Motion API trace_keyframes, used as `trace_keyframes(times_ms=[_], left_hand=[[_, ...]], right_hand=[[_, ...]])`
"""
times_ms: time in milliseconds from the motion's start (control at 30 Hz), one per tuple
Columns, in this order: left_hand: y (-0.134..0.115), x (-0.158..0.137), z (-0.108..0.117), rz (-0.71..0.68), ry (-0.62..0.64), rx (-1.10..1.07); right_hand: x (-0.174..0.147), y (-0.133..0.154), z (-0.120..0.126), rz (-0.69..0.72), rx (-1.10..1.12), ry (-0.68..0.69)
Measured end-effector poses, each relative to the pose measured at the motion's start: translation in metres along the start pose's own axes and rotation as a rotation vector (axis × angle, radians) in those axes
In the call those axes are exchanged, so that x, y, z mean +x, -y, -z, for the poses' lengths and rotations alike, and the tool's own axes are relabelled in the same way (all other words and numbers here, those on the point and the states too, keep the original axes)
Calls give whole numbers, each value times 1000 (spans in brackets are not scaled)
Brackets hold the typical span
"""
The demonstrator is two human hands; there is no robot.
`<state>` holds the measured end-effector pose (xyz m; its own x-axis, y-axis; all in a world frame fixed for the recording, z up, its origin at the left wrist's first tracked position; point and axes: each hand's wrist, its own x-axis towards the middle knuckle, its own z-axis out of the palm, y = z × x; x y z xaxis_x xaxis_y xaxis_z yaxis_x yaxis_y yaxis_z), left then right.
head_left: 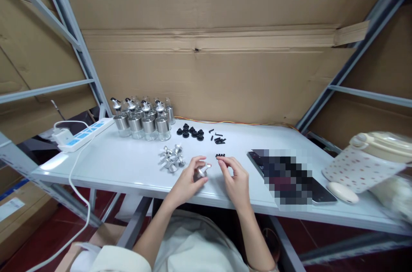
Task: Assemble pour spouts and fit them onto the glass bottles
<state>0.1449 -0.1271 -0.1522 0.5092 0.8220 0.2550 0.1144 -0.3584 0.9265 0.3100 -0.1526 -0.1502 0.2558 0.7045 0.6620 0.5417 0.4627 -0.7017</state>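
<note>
My left hand (187,181) is closed round a silver metal pourer spout (202,171), its narrow tip toward the right. Just to the right, my right hand (236,176) has thumb and forefinger drawn together beside a short row of tiny black pieces (220,155). Whatever lies between those fingertips is too small to make out. More silver pourer spouts (172,159) lie in a loose pile left of my left hand. Behind them are several round black stoppers (190,132) and some small black levers (219,140).
Glass bottles with metal sleeves (149,127), some with pourers fitted, stand at the back left. A white power strip (88,134) lies on the left edge. To the right are a dark, partly blurred tablet-like device (322,192), a white round case (343,192) and a spotted container (360,169).
</note>
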Motion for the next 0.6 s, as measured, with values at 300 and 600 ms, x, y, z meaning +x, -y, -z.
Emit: trace_keyframes(times_ms=[300,600], left_hand=[[2,2,-2,-1,30,-71],[1,1,-2,32,9,-138]], right_hand=[[-6,-2,-18,-248,249,55],[-8,2,-17,-235,320,114]])
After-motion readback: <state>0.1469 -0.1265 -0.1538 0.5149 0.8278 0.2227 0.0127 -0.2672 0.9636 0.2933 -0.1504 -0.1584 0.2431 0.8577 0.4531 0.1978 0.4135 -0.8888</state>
